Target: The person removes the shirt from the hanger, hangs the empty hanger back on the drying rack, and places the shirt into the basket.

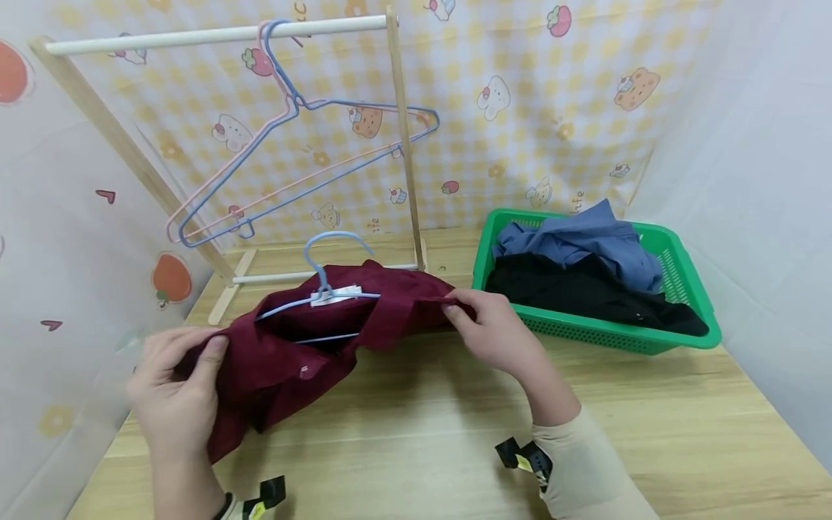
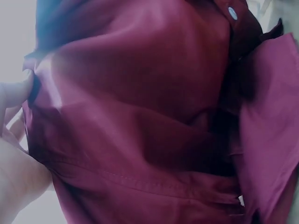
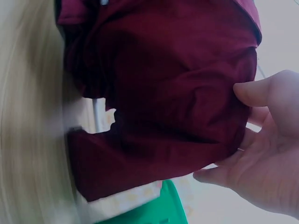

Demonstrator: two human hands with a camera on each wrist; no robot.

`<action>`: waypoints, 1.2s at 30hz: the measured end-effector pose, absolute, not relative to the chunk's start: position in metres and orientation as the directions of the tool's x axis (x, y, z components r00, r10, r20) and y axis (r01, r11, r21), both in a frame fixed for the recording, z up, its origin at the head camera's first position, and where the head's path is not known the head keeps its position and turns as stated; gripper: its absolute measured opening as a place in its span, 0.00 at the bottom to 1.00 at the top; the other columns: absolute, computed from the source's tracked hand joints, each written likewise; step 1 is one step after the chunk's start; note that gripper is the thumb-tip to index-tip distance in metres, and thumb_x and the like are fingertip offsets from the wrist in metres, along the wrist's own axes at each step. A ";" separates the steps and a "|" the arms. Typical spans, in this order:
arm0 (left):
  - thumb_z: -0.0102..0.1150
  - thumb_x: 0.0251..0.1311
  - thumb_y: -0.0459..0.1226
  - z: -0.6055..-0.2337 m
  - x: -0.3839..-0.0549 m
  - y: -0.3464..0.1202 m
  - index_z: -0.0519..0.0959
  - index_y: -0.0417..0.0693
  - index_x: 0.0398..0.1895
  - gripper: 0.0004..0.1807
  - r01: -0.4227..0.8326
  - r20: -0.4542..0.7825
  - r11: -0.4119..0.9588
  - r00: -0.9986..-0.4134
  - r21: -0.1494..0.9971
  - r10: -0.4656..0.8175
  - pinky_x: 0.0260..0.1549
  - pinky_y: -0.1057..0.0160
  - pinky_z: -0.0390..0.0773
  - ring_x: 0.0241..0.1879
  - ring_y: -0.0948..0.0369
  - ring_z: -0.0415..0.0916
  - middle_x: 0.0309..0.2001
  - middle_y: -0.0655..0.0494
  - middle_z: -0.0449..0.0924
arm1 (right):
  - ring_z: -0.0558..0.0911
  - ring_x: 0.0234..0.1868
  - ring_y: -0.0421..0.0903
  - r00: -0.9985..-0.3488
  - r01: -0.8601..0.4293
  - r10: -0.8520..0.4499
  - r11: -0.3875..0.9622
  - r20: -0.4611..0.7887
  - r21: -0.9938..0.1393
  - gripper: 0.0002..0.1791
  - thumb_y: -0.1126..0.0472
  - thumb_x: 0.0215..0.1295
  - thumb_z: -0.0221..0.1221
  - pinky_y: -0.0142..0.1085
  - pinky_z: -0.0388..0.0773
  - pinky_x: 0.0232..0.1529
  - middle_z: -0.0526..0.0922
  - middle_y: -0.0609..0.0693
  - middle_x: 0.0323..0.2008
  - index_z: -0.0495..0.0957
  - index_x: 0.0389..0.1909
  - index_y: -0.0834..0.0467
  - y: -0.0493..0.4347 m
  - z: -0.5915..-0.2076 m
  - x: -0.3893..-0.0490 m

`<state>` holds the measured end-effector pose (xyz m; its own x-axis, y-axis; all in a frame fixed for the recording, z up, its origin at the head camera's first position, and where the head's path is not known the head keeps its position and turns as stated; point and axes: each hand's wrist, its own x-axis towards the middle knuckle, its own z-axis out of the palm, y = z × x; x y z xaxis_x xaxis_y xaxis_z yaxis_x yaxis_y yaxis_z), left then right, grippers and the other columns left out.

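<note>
A dark red collared shirt [image 1: 266,361] is held up over the wooden table, spread between both hands. Inside its neck opening sits a light blue hanger [image 1: 308,254], its hook rising above the collar near a white label [image 1: 335,295]. My left hand [image 1: 175,383] pinches the shirt at the left shoulder, thumb in front. At the other shoulder my right hand [image 1: 497,332] grips the fabric between thumb and fingers. In the left wrist view the shirt [image 2: 135,102] fills most of the picture. The right wrist view shows the thumb pressed on the cloth [image 3: 187,98], a sleeve hanging beside it.
Behind the shirt stands a rack with a white top bar [image 1: 162,41] and wooden posts [image 1: 407,159]. A pink and a blue hanger [image 1: 295,100] hang from it. On the right is a green basket [image 1: 585,334] with blue [image 1: 585,242] and black clothes [image 1: 578,292] in it.
</note>
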<state>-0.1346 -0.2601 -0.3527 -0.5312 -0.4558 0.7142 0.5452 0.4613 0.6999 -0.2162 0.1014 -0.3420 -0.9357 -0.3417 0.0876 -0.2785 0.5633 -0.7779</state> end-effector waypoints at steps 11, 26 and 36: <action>0.69 0.57 0.17 -0.360 -0.153 -0.225 0.87 0.25 0.35 0.04 0.521 0.687 0.459 -0.628 0.720 -0.365 0.47 0.74 0.70 0.44 0.71 0.76 0.37 0.78 0.86 | 0.73 0.31 0.47 -0.950 -0.271 -0.288 0.575 0.119 -0.772 0.11 0.58 0.82 0.55 0.37 0.73 0.32 0.79 0.51 0.31 0.86 0.48 0.52 0.153 -0.338 -0.202; 0.71 0.64 0.28 -0.362 -0.172 -0.180 0.90 0.39 0.38 0.02 0.518 0.646 0.431 -0.725 0.739 -0.237 0.48 0.71 0.73 0.46 0.66 0.77 0.38 0.52 0.87 | 0.78 0.41 0.49 -0.985 -0.170 -0.128 0.698 0.112 -0.696 0.16 0.51 0.84 0.52 0.35 0.75 0.38 0.88 0.53 0.43 0.86 0.53 0.53 0.201 -0.330 -0.185; 0.70 0.66 0.29 -0.355 -0.187 -0.153 0.90 0.40 0.41 0.04 0.500 0.595 0.394 -0.786 0.771 -0.169 0.51 0.73 0.74 0.48 0.68 0.78 0.40 0.53 0.88 | 0.75 0.34 0.40 -0.982 -0.157 -0.052 0.751 0.179 -0.641 0.16 0.50 0.82 0.54 0.33 0.71 0.32 0.84 0.52 0.34 0.87 0.51 0.53 0.234 -0.320 -0.179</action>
